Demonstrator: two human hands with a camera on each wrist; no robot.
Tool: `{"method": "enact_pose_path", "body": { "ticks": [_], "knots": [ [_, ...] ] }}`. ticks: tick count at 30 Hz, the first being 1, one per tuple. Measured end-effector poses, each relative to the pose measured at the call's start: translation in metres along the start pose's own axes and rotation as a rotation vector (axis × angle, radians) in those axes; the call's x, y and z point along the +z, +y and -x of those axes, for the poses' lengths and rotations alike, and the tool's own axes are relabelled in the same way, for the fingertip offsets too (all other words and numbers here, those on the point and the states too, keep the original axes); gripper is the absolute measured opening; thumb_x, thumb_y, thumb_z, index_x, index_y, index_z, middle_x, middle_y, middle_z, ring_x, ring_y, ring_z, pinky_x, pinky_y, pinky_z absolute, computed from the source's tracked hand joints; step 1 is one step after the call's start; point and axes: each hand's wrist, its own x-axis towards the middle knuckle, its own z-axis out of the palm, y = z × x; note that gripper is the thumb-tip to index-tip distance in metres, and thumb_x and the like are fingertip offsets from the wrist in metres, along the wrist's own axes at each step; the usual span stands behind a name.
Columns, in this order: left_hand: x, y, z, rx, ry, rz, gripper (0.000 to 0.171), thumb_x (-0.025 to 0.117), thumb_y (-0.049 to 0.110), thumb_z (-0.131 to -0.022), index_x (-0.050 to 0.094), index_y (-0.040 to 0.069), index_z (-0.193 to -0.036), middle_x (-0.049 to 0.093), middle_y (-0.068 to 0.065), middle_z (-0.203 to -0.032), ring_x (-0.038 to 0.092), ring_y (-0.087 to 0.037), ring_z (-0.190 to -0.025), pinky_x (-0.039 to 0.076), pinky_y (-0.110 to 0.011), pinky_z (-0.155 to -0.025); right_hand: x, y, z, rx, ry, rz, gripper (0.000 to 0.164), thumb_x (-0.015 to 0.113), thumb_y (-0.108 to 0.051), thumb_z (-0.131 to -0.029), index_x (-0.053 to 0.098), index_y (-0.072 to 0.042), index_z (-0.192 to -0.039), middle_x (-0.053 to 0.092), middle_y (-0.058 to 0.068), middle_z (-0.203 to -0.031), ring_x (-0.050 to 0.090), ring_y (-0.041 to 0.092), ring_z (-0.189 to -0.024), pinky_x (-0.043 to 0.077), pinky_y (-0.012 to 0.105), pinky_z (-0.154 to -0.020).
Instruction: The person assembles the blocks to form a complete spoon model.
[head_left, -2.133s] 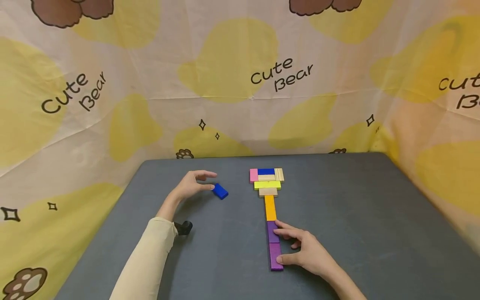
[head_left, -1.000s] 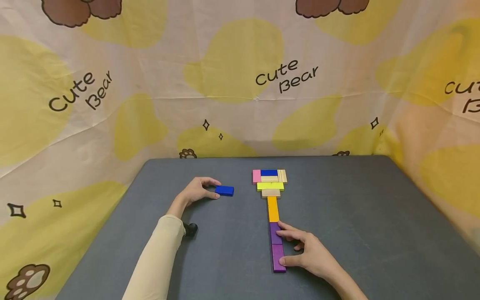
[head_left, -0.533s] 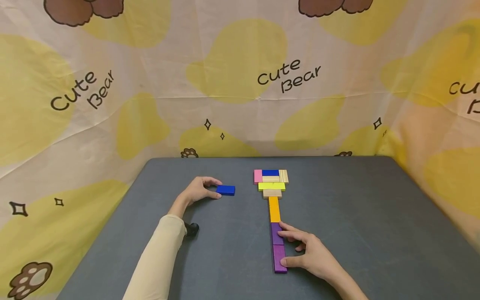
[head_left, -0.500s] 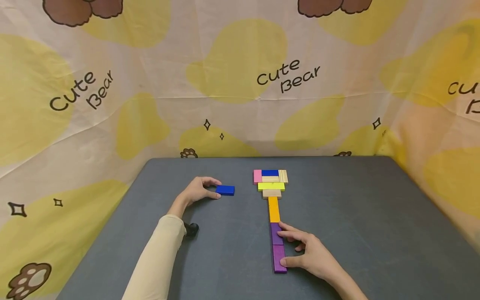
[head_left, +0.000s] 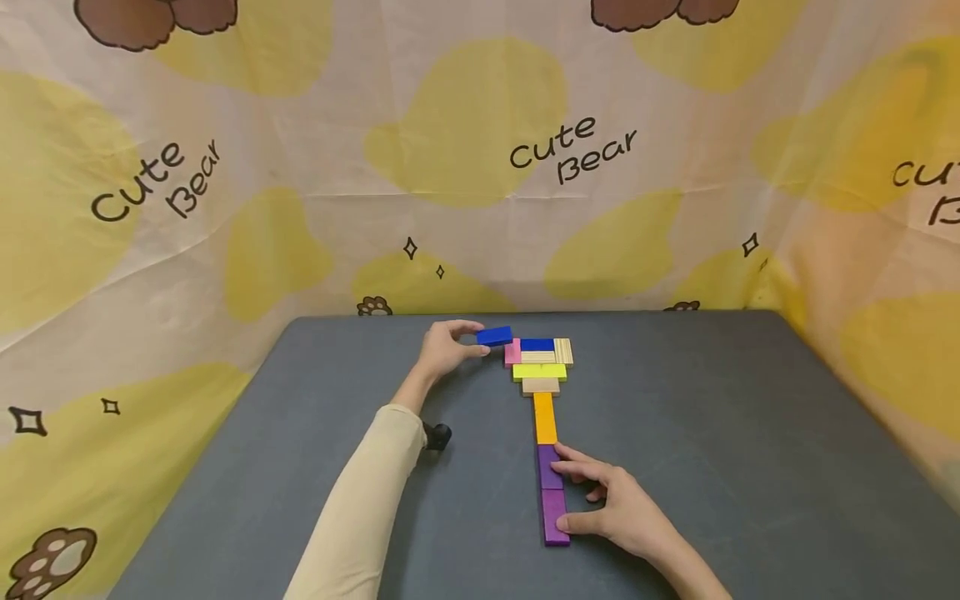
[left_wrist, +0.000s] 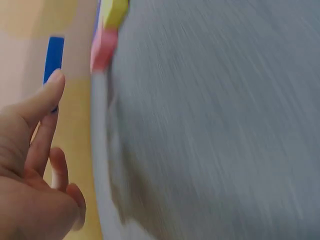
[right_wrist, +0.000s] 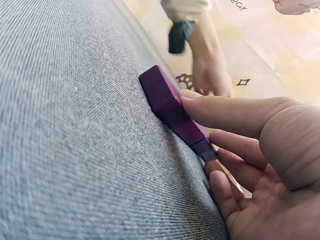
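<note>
My left hand pinches a blue block between thumb and fingers, beside the far end of a row of blocks. In the left wrist view this blue block stands out past the thumb tip, lifted off the table. Its right end overlaps the pink block in the head view. My right hand touches the right side of two purple blocks lying end to end, thumb at the near one and fingertips at the far one. In the right wrist view the thumb rests along the purple block's edge.
An orange block continues the purple line away from me. Beyond it lie a plain wood block, a yellow-green block and a head of pink, blue and wood blocks. A printed cloth hangs behind the grey table.
My left hand has turned the blue block, then carried it right and farther away, up to the pink block. The right hand stays at the purple blocks.
</note>
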Motion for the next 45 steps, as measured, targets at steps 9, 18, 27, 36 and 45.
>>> {"method": "enact_pose_path", "body": {
  "ticks": [9, 18, 27, 36, 45],
  "knots": [
    [0.048, 0.033, -0.027, 0.009, 0.067, -0.090, 0.032, 0.083, 0.027, -0.081, 0.076, 0.022, -0.111, 0.071, 0.000, -0.111, 0.052, -0.023, -0.107, 0.022, -0.058, -0.100, -0.003, -0.001, -0.001, -0.008, -0.008, -0.008, 0.065, 0.089, -0.035, -0.071, 0.065, -0.026, -0.131, 0.043, -0.007, -0.150, 0.046, 0.023, -0.119, 0.044, 0.028, -0.082],
    [0.064, 0.031, -0.035, -0.054, 0.108, -0.151, 0.031, 0.083, 0.027, -0.081, 0.076, 0.021, -0.111, 0.071, 0.003, -0.108, 0.049, -0.024, -0.107, 0.025, -0.056, -0.096, -0.003, 0.001, 0.001, -0.022, -0.025, -0.028, 0.064, 0.088, -0.033, -0.073, 0.064, -0.024, -0.132, 0.043, -0.007, -0.150, 0.046, 0.024, -0.119, 0.043, 0.028, -0.082],
    [0.071, 0.032, -0.041, -0.063, 0.084, -0.134, 0.032, 0.082, 0.024, -0.082, 0.076, 0.020, -0.113, 0.071, 0.000, -0.110, 0.047, -0.027, -0.114, 0.029, -0.053, -0.096, -0.005, 0.003, 0.000, -0.027, -0.015, -0.019, 0.063, 0.087, -0.032, -0.074, 0.064, -0.024, -0.132, 0.043, -0.007, -0.150, 0.047, 0.024, -0.117, 0.043, 0.028, -0.082],
    [0.073, 0.030, -0.045, -0.086, 0.049, -0.078, 0.031, 0.080, 0.017, -0.085, 0.074, 0.015, -0.115, 0.069, -0.004, -0.115, 0.044, -0.028, -0.119, 0.033, -0.048, -0.100, -0.004, 0.003, -0.001, -0.010, -0.025, -0.018, 0.064, 0.087, -0.035, -0.074, 0.064, -0.025, -0.133, 0.043, -0.009, -0.149, 0.045, 0.023, -0.118, 0.043, 0.028, -0.083],
    [0.077, 0.031, -0.046, -0.090, -0.041, -0.060, 0.032, 0.076, 0.025, -0.089, 0.071, 0.013, -0.118, 0.066, -0.006, -0.120, 0.053, -0.028, -0.114, 0.033, -0.049, -0.102, -0.006, 0.004, 0.000, -0.006, -0.017, -0.020, 0.064, 0.087, -0.035, -0.074, 0.064, -0.025, -0.132, 0.043, -0.009, -0.149, 0.044, 0.023, -0.118, 0.042, 0.029, -0.083]
  ]
}}
